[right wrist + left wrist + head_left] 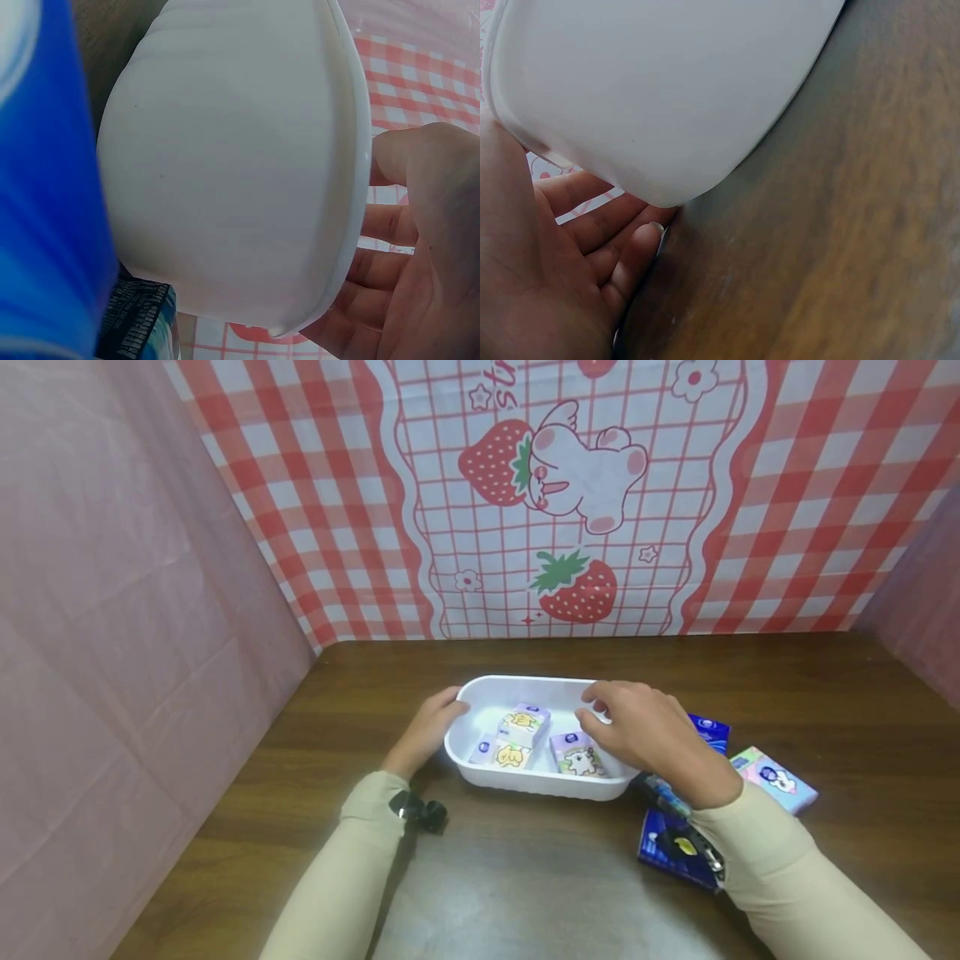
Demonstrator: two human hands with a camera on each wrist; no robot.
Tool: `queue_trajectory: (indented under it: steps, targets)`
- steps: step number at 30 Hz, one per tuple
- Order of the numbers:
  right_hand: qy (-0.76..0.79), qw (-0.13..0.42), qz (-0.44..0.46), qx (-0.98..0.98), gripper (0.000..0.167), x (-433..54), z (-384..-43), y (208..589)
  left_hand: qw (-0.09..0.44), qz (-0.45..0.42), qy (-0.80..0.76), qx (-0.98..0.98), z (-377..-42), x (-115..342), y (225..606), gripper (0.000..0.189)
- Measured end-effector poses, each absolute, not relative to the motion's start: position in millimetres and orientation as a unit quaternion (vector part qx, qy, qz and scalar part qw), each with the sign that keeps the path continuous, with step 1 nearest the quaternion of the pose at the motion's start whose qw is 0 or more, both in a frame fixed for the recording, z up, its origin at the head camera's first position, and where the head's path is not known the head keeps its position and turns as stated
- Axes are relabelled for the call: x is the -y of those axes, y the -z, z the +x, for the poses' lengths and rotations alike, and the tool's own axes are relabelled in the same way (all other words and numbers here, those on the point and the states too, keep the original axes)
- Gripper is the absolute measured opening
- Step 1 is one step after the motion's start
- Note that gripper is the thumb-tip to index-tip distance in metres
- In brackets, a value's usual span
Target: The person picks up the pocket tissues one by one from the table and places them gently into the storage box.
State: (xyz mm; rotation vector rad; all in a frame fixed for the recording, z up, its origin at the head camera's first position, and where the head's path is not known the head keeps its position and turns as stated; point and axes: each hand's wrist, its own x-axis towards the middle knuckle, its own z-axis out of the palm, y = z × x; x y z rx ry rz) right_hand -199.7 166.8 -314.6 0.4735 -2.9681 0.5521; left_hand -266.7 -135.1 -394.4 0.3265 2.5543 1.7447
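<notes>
A white plastic basin [540,783] sits on the table with several small tissue packs inside. Two yellow-printed packs lie toward its left, one tissue pack [523,723] behind another tissue pack [504,754]. A third tissue pack [576,755], with a white cartoon figure, is at the right side. My left hand [433,727] holds the basin's left rim, thumb over the edge and fingers against the outside, as the left wrist view [592,247] also shows. Over the right rim, my right hand [637,722] hovers with loosely bent fingers and nothing visible between them.
Right of the basin, partly under my right forearm, lie a dark blue pack [660,852], another blue pack [711,732] and a light-blue tissue pack [780,781]. A red-checked strawberry cloth [337,527] hangs behind the wooden table [510,885].
</notes>
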Motion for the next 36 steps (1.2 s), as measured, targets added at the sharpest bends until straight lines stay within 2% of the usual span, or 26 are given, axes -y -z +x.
queue_trajectory:
  steps: [8,36]
  targets:
    - [-0.194,0.075,0.162,0.965,0.039,-169.3,-197.2,313.7,0.02,0.104,-0.561,-0.821,-266.4,135.5,394.8,0.04]
    - [-0.194,0.102,0.161,0.962,0.034,-177.2,-195.4,314.5,0.019,0.103,-0.562,-0.821,-266.2,135.1,394.6,0.04]
